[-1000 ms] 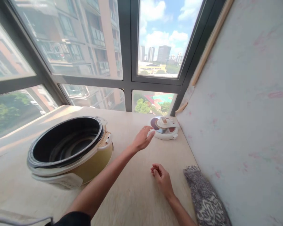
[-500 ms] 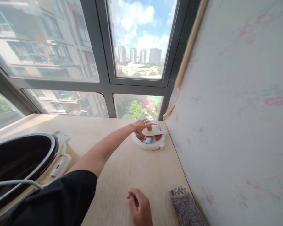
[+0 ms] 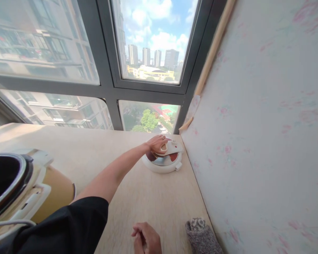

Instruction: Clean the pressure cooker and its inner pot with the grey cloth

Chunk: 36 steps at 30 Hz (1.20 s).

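The white-rimmed pressure cooker lid (image 3: 163, 168) lies on the wooden surface near the corner by the window and wall. My left hand (image 3: 157, 144) is on it with fingers wrapped round the lid's handle (image 3: 172, 148); part of the handle is hidden under them. My right hand (image 3: 147, 238) hovers low in the view, fingers curled in against the thumb, and I see nothing in it. At the left stands the cooker body (image 3: 55, 183), pale gold with a dark open pot, partly cut off by the frame and my sleeve.
A folded grey cloth (image 3: 202, 238) sits by the wall at the lower right. The flowered wall (image 3: 254, 141) bounds the right side, and grey window frames (image 3: 148, 90) rise behind the wooden surface (image 3: 148, 197). A white cord (image 3: 13, 223) crosses the cooker's front.
My left hand has closed round the lid's handle, after reaching over it with fingers spread. The view has shifted, and my right hand stays curled low down.
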{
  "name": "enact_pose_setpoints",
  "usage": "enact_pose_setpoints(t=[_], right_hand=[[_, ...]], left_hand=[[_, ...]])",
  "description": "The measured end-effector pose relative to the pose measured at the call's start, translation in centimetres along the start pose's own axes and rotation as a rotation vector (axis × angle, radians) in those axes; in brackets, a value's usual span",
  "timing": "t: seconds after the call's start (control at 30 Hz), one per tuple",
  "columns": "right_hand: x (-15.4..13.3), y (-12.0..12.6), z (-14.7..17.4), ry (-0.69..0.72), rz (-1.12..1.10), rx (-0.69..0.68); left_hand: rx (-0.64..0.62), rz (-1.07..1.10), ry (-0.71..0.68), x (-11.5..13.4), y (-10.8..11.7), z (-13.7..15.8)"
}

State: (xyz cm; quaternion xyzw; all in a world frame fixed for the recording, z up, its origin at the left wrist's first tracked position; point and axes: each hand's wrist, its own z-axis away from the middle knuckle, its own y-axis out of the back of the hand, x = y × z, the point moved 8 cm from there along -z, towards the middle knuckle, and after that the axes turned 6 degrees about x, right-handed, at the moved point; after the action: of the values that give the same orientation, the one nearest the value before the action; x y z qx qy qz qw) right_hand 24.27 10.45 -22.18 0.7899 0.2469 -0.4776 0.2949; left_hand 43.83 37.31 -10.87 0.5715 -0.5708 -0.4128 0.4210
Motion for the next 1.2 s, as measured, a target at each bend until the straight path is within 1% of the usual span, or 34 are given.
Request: enact_pose_setpoints(t=[0.07,0.13,0.2,0.27,0.33,0.4,0.57,0.67,0.73,0.83,0.9,0.97,1.07,1.13,1.2], right_hand=[[-0.3,0.3,-0.1,-0.011,-0.005,-0.005],[-0.5,0.6,-0.2,-0.036,-0.018,-0.021],[-0.8,0.8,-0.4,-0.073,-0.032,-0.056],[-1.0,0.9,-0.6,-0.116,-0.039,-0.106],[-1.1,1.0,-0.8,-0.154,-0.046,-0.147],[-1.1,1.2,-0.9,-0.19,-0.061,-0.16],[-0.2,1.7,-1.1,-0.273,-0.096,-0.153],[0.3,1.7,-1.1,-0.306,-0.112,-0.164],[0.3,1.7,-1.1,-0.327,-0.12,-0.161],[-0.1,2.0,-1.1,-0.361,-0.142,-0.141],[-0.4,2.2,-1.2,-0.39,-0.155,-0.129],[-0.6,2.3,-1.2,-0.426,-0.159,-0.12],[-0.8,2.2,-1.3,-0.478,-0.163,-0.12],[-1.0,2.1,-1.3,-0.506,-0.167,-0.122],[-1.4,1.8,-1.3,-0.527,-0.167,-0.116]], left_hand=[[0.023,0.002,-0.002,0.1,0.5,0.6],[0.047,0.0,0.014,0.0,1.5,1.4],[0.079,-0.011,0.052,-0.1,3.2,2.4],[0.116,-0.034,0.106,-0.1,5.5,3.4],[0.152,-0.062,0.16,0.2,8.4,4.2],[0.19,-0.09,0.196,1.0,11.7,5.0],[0.286,-0.16,0.191,4.2,21.4,7.4],[0.307,-0.246,0.218,6.5,27.2,10.2],[0.34,-0.305,0.239,8.2,31.0,13.0],[0.401,-0.401,0.336,10.1,36.3,18.7],[0.452,-0.449,0.437,10.7,39.2,23.1],[0.504,-0.487,0.583,10.5,41.7,27.8],[0.547,-0.509,0.839,9.3,44.4,35.0],[0.555,-0.499,0.981,8.6,45.4,39.3],[0.562,-0.498,1.072,8.3,45.9,43.1]])
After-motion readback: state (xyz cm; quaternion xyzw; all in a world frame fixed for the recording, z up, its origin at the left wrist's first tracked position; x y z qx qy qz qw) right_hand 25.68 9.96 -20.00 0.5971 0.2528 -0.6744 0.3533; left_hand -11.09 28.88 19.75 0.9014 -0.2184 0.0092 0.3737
